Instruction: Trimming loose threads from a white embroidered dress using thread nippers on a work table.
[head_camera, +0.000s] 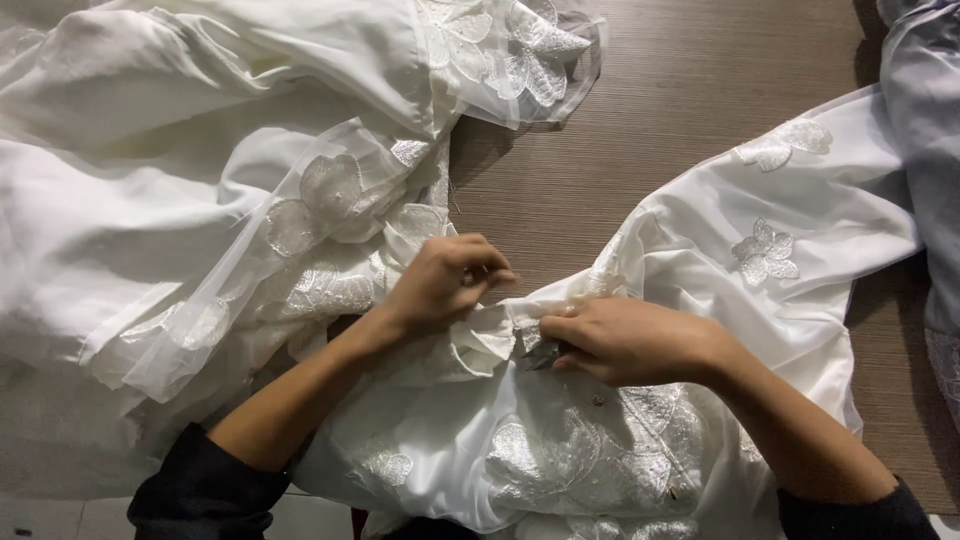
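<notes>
**Hands on white fabric, seam area at centre of table**

Fabric (200, 230): white, smooth, faintly glossy, piled in soft folds over the left half of the view and spilling across the centre and right. A sheer net layer lies over parts of it, thin enough to show the cloth beneath. Stitched onto it are lace flowers (765, 252), flat, petal-shaped, with fine raised outlines; more sit at upper centre, at mid-left and along the bottom edge.

Table (660, 110): brown, with a fine straight ribbed grain, bare at upper centre and at the far right edge.

Left hand (440, 280): closed in a pinch, fingertips curled onto a bunched ridge of the fabric at the centre of the view. The cloth puckers into small tight creases where it is held.

Right hand (625, 340): closed, knuckles up, resting on the fabric just beside the left hand. Thumb and fingers grip a small dark metal tool (540, 355); only a short greyish part shows below the fingers, and its exact kind cannot be told. Its tip sits at the gathered fold between the two hands.

Sleeves (205, 490): dark, matte, pushed up both forearms.

Grey cloth (935, 150): duller, lying along the right edge.
</notes>
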